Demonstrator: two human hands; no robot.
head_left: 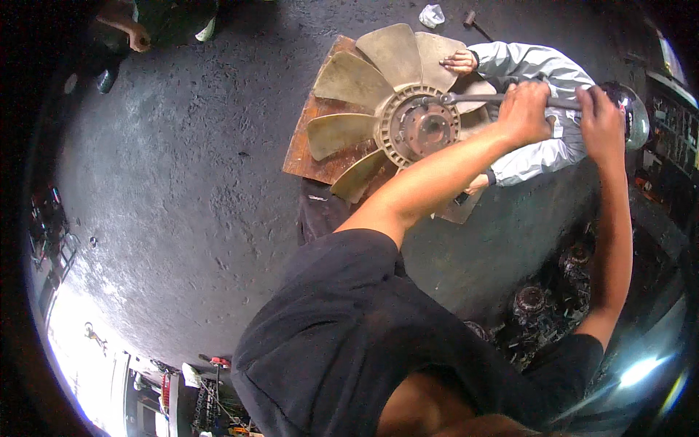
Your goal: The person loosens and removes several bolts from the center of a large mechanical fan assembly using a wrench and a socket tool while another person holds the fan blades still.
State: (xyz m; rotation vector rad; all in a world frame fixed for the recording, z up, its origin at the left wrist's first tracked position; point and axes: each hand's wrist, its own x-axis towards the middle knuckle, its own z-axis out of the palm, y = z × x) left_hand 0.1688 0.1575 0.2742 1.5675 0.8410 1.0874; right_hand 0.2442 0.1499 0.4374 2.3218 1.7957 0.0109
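Note:
A long metal wrench (484,97) lies across the hub (431,127) of a large beige fan (342,76), its head at the hub's upper edge. My left hand (526,113) is closed round the handle about midway. Farther along, near the handle's end, my right hand (601,122) is also wrapped round it. The fan rests flat on a brown wooden board (300,146). Opposite me, a co-worker in grey sleeves has one hand (459,63) on an upper blade; the other hand (477,186) is at the lower side, partly behind my left forearm.
The dark, rough floor (182,167) spreads out at the left. A hammer (477,26) and a crumpled white bag (432,15) lie beyond the fan. Greasy round metal parts (530,300) are heaped at the lower right. Shelved goods (207,400) stand at the lower left.

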